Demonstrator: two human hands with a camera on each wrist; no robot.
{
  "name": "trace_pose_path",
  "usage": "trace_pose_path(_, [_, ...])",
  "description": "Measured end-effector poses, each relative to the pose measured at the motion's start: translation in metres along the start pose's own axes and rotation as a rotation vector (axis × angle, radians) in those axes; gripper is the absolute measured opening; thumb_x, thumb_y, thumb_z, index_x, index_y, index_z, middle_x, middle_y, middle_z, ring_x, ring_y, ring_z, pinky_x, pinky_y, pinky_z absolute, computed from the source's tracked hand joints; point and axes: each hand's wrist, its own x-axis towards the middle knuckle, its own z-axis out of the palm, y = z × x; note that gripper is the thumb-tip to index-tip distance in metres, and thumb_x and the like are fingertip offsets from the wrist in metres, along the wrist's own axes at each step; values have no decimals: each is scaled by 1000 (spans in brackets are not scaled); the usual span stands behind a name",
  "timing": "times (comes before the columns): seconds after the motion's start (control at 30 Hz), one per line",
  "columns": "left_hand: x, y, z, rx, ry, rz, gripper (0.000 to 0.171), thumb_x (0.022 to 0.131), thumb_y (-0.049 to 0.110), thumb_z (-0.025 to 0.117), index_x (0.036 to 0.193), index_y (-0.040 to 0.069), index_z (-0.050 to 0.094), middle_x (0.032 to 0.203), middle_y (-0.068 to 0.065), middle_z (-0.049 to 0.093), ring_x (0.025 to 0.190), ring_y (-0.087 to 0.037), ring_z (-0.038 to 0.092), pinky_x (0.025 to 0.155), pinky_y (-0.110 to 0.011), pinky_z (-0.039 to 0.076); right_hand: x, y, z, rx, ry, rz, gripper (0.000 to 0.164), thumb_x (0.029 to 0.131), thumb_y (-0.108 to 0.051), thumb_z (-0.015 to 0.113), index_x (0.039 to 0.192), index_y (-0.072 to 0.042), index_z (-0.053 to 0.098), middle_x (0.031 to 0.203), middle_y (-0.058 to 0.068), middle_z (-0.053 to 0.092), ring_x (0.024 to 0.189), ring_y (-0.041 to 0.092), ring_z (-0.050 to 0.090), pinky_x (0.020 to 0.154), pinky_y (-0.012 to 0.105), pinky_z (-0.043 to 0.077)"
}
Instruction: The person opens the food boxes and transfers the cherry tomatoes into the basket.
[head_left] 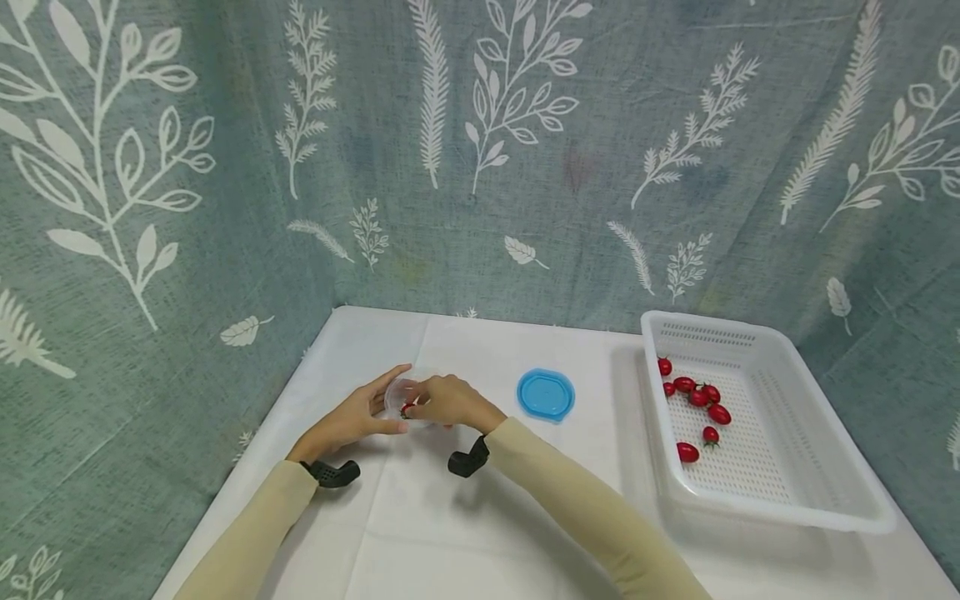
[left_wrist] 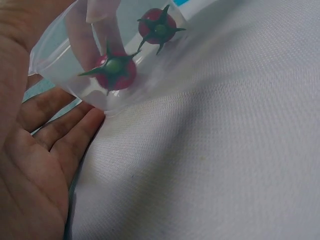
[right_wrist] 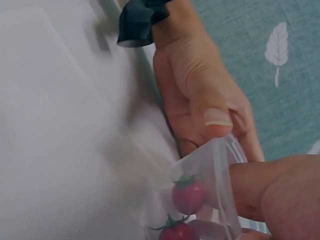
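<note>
A clear plastic container [head_left: 393, 394] is tilted between my two hands at the left of the table. My left hand [head_left: 351, 421] holds it by the side, with the thumb at its rim in the right wrist view. Two cherry tomatoes with green tops lie inside: one cherry tomato [left_wrist: 120, 77] is nearer the left palm, the other cherry tomato [left_wrist: 159, 26] farther off. From above, my right hand [head_left: 453, 402] reaches into the container. Its extended fingers [left_wrist: 82, 37] come down behind the nearer tomato, and the thumb stays higher, apart from it.
A blue lid [head_left: 546, 395] lies on the white tablecloth [head_left: 525, 533], right of the hands. Farther right stands a white perforated basket [head_left: 772, 433] with several cherry tomatoes [head_left: 698, 398] on its left side. Patterned green-grey cloth [head_left: 525, 250] hangs behind and at the left.
</note>
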Motion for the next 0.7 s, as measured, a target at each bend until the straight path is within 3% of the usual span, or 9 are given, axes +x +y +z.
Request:
trace_pose_path(0.17, [1, -1, 0, 3, 4, -6, 104, 87, 27, 86, 166, 33, 18, 171, -6, 13, 155, -37, 17, 121, -58, 26, -1, 3, -2, 33, -45, -32, 23, 105, -29, 62, 119, -20, 77, 92, -14, 70, 45, 13, 51, 47, 24, 47])
trace_pose_path(0.33, [1, -2, 1, 19, 10, -1, 104, 87, 27, 86, 166, 33, 19, 171, -7, 14, 155, -37, 16, 120, -59, 25, -1, 4, -1, 110, -51, -25, 23, 105, -28, 62, 120, -19, 77, 85, -7, 71, 43, 11, 43, 44, 23, 41])
trace_pose_path(0.53, [1, -2, 1, 19, 2, -5, 102, 88, 27, 85, 165, 38, 19, 171, -7, 13, 155, -38, 15, 120, -60, 25, -3, 7, 0, 291, -88, 29, 25, 104, -27, 64, 125, -19, 76, 61, -3, 50, 44, 11, 33, 43, 24, 31])
trace_pose_path(0.63, [1, -1, 1, 11, -1, -4, 102, 88, 27, 85, 165, 38, 19, 171, -6, 11, 155, -39, 14, 120, -61, 24, -4, 9, 1, 355, -94, 25, 27, 103, -30, 66, 126, -19, 76, 57, -5, 41, 44, 11, 30, 43, 24, 30])
trace_pose_path(0.7, [1, -1, 1, 9, 2, -4, 102, 88, 26, 85, 165, 37, 19, 171, -5, 10, 155, -39, 13, 120, -61, 24, -4, 10, 0, 372, -91, 15, 28, 101, -34, 68, 124, -19, 76, 58, -4, 43, 45, 11, 29, 44, 25, 30])
